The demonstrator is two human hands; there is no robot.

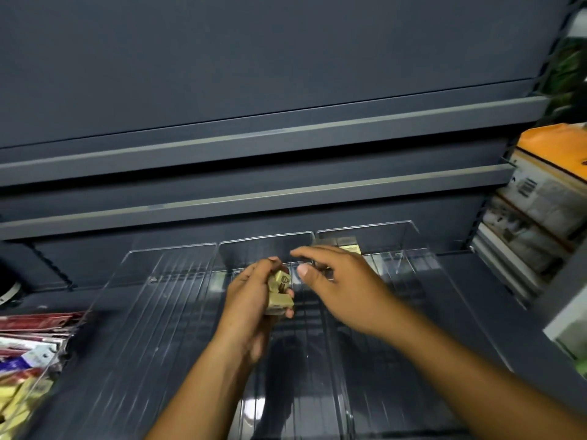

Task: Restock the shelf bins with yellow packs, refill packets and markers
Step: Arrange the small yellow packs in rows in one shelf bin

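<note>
My left hand (pixel 251 296) grips a few small yellow packs (pixel 279 293) above the middle clear bin (pixel 266 246) on the dark shelf. Just right of the packs, my right hand (pixel 340 287) hovers with fingers extended and relaxed, holding nothing. One yellow pack (pixel 349 248) stands at the back of the right clear bin (pixel 409 249). The left clear bin (pixel 165 274) holds nothing that I can see.
At the lower left, a clear container (pixel 41 369) holds red packets and yellow packs. Boxed goods (pixel 540 198) with orange tops fill the neighbouring shelf on the right. Two dark shelf edges (pixel 254 198) overhang the bins.
</note>
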